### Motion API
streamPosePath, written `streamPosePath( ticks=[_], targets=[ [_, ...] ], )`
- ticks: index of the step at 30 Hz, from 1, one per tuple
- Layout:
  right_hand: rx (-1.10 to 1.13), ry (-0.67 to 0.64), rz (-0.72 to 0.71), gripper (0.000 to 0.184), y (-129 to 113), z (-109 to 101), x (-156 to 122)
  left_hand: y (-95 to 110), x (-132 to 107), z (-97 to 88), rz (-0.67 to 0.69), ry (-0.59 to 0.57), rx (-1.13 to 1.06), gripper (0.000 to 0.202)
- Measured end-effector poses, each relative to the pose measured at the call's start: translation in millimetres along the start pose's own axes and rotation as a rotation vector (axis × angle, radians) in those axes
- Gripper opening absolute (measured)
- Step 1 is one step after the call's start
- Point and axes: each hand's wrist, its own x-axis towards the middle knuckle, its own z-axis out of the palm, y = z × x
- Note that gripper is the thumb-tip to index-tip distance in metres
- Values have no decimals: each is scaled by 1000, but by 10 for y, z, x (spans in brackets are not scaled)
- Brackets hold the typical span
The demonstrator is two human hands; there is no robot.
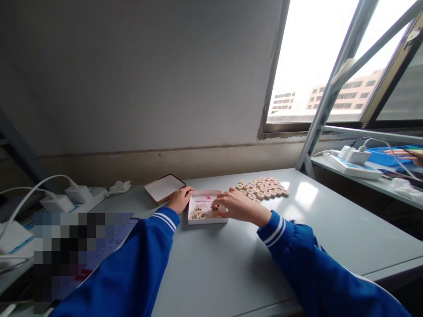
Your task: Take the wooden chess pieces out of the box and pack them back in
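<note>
While the left hand rests beside the white box, the right hand is over it
Left fingers lie close together, grip unclear; right ones curl at a round piece inside, whether pinching I cannot tell

You face a dim grey wall with a cream band along its lower part. To your right, a window glares white with daylight, and outside it stands a pinkish building (rather washed out by the brightness). A slanting metal post crosses the window, and bright reflections lie on your grey surface, towards its far right.
</note>
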Motion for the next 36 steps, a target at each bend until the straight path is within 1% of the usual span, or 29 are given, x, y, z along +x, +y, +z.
streamPosePath(
  ticks=[4, 7, 9, 12, 14, 16, 18, 20, 24, 26, 28, 31, 33, 36],
  targets=[
    [-2, 45, 10, 21, 25, 17, 15, 8, -3, -7, 2, -8, 5, 27],
    [43, 136, 56, 22, 116, -79, -40, 11, -6, -10, -7, -10, 2, 27],
    [79, 157, 104, 23, 212, -167, -130, 4, -5, -6, -5, -11, 0, 28],
    [99, 65, 158, 21, 374, -236, -315, -21, 5, 8, 9, -4, -2, 28],
    [49, 14, 229, 15, 458, -215, -424, -36, 13, 18, 13, 4, -7, 28],
    [-3, 5, 285, 18, 491, -166, -478, -40, 17, 22, 23, 5, -24, 28],
    [0, -4, 263, 26, 461, -128, -457, -28, 13, 15, 38, -5, -49, 28],
    [21, -15, 201, 28, 378, -122, -367, -7, 3, 3, 44, -17, -64, 28],
    [0, 22, 137, 25, 217, -176, -136, 16, -11, -11, 43, -24, -68, 27],
    [-15, 36, 166, 24, 222, -208, -103, 6, -7, -3, 52, -21, -75, 28],
    [-28, 15, 247, 23, 293, -231, -164, -10, 2, 10, 58, -15, -76, 28],
    [-31, -24, 356, 21, 449, -236, -376, -23, 13, 25, 65, -17, -75, 28],
    [23, -24, 358, 20, 534, -207, -529, -21, 14, 27, 62, -23, -68, 28],
    [195, -29, 291, 16, 597, -113, -680, -14, 9, 22, 58, -27, -65, 28]
  ],
)
